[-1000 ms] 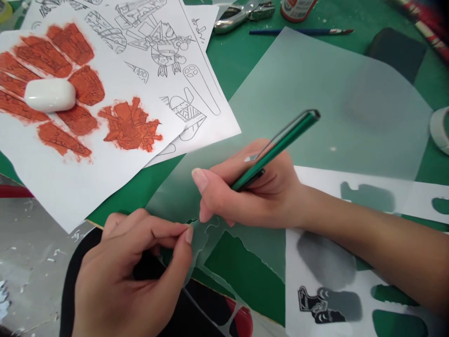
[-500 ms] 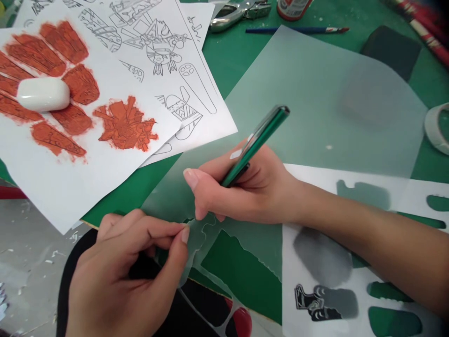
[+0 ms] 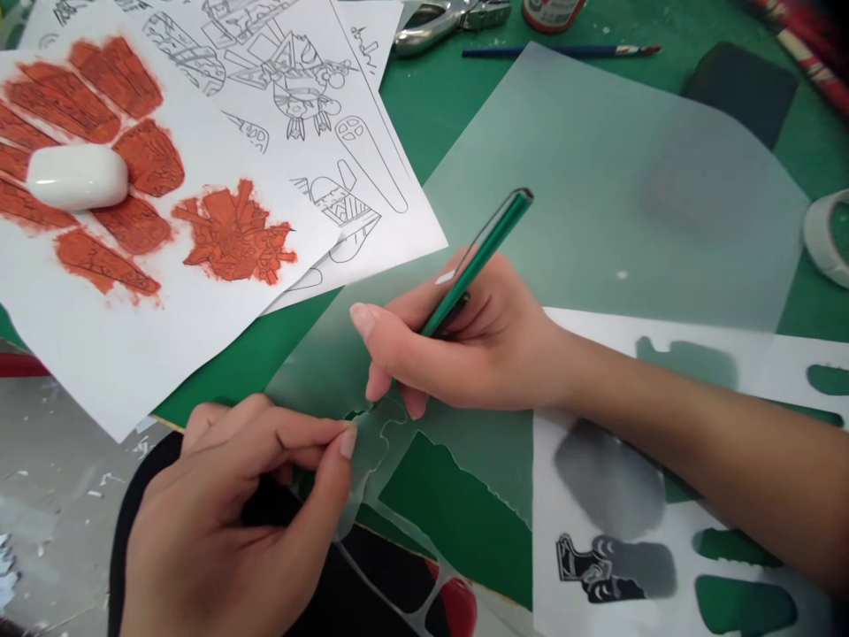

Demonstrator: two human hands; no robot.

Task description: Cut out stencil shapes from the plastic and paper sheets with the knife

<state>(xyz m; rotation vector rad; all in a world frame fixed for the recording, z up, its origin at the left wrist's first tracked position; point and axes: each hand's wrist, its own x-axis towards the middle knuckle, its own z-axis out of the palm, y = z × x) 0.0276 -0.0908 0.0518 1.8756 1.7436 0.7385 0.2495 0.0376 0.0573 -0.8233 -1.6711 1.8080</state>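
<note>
My right hand (image 3: pixel 451 345) grips a green pen-shaped tool (image 3: pixel 483 257) with a metal clip, slanted up to the right; its tip is hard to make out near my fingers. Beneath lies a translucent plastic sheet (image 3: pixel 584 203) with cut-out openings and wavy outlines near its lower edge. Thumb and forefinger of my left hand (image 3: pixel 245 513) pinch the sheet at the table's front edge, just left of the tool's tip. Part of the sheet hangs past that edge. Under my right forearm is white paper (image 3: pixel 597 336) with cut-out shapes and a small black printed figure (image 3: pixel 587 566).
Papers with line drawings (image 3: pixel 391 226) and orange-painted shapes (image 3: pixel 235 234) lie left, a white case (image 3: pixel 78 177) on top. Behind are a metal hole punch (image 3: pixel 438 25), a paintbrush (image 3: pixel 557 51), a jar (image 3: pixel 552 11) and a dark block (image 3: pixel 746 93). A tape roll (image 3: pixel 829 234) sits right.
My right hand has shifted slightly up, and the green tool's top end has moved a little left and up. My left hand stays pinching the sheet almost in place.
</note>
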